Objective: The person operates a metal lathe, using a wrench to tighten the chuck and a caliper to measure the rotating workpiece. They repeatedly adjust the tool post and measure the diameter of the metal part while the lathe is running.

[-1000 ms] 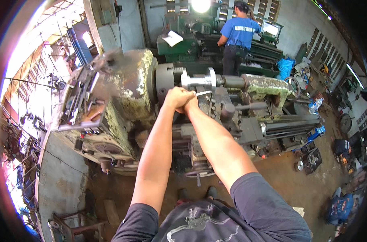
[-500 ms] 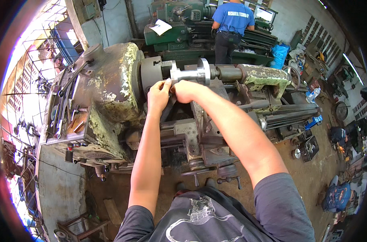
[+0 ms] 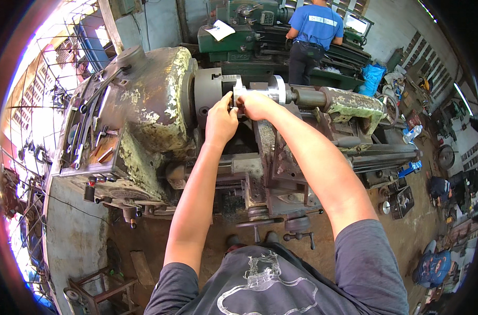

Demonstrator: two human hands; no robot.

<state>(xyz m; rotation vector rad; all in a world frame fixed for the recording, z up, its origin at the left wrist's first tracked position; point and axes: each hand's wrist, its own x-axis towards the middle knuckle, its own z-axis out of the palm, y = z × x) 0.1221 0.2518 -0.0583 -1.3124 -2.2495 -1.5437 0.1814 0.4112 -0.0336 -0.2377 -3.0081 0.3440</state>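
Note:
A shiny turned metal workpiece (image 3: 265, 94) with a round flange at its right end sits between the grey lathe chuck (image 3: 207, 86) and the tailstock (image 3: 354, 105). My left hand (image 3: 222, 122) is at its chuck end, with index finger and thumb closed toward each other. Beside it, my right hand (image 3: 257, 106) curls against the workpiece's left end, its fingertips mostly hidden behind the hand. Whatever lies between the fingers of either hand is too small or hidden to name.
Wrenches and other hand tools (image 3: 100, 139) lie on the worn headstock (image 3: 155, 105) at left. The carriage handwheel (image 3: 257, 223) and crank are close to my body. Behind the lathe a person in a blue shirt (image 3: 318, 26) stands at a green lathe (image 3: 228, 42).
The whole view has shifted, so the lathe appears slightly farther right. My left index finger and thumb have changed position near the chuck; both hands stay at the workpiece's left end.

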